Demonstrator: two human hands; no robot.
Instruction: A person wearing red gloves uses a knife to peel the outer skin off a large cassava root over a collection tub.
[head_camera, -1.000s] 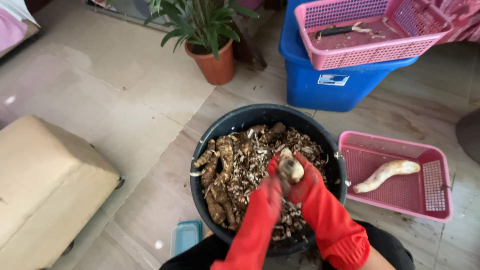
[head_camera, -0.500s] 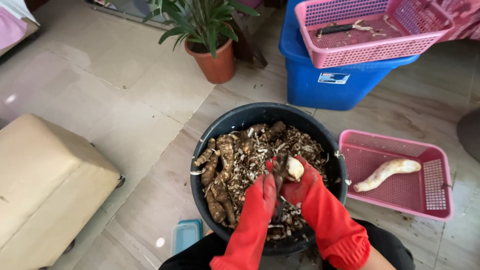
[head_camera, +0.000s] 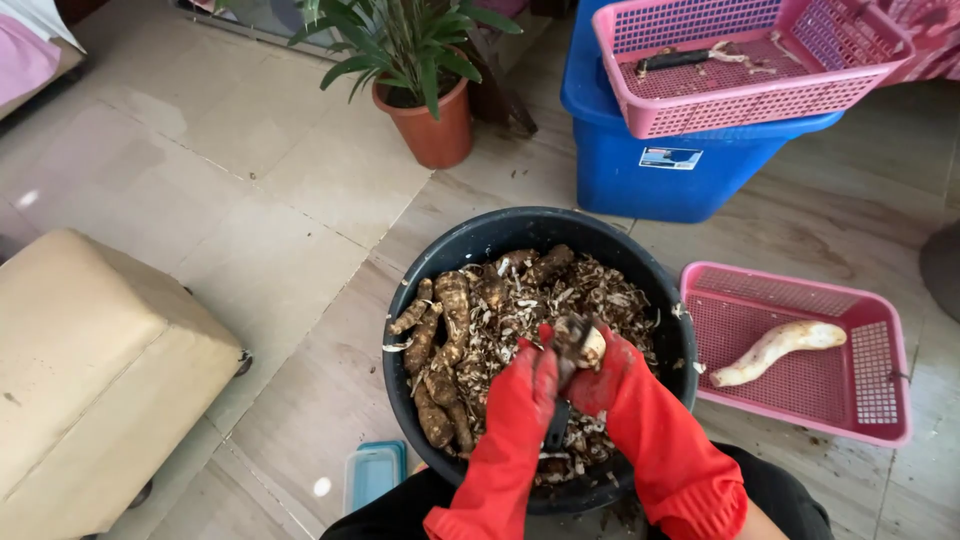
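Both hands wear long red rubber gloves and meet over a big black tub (head_camera: 440, 262). Left hand (head_camera: 527, 392) is closed around a dark tool that looks like a peeler (head_camera: 556, 425); its working end is hidden between the gloves, so I cannot be sure what it is. Right hand (head_camera: 612, 372) is wrapped tight on a root (head_camera: 586, 346) with a pale, bare end. That root sits just above the tub, which is full of brown roots (head_camera: 440, 350) and loose peel scraps.

What could go wrong? I think the root may be slippery, and it could pop out of the glove and drop back into the scraps. If the tool skids on a bump, it might nick the right glove.

A pink basket (head_camera: 875, 385) lies on the floor to the right with one peeled white root (head_camera: 780, 350) in it. Behind stand a blue bin (head_camera: 640, 170), another pink basket (head_camera: 740, 95) on top of it, and a potted plant (head_camera: 425, 110).

The arms are cut off at the bottom edge. What lies deep in the tub is covered up.
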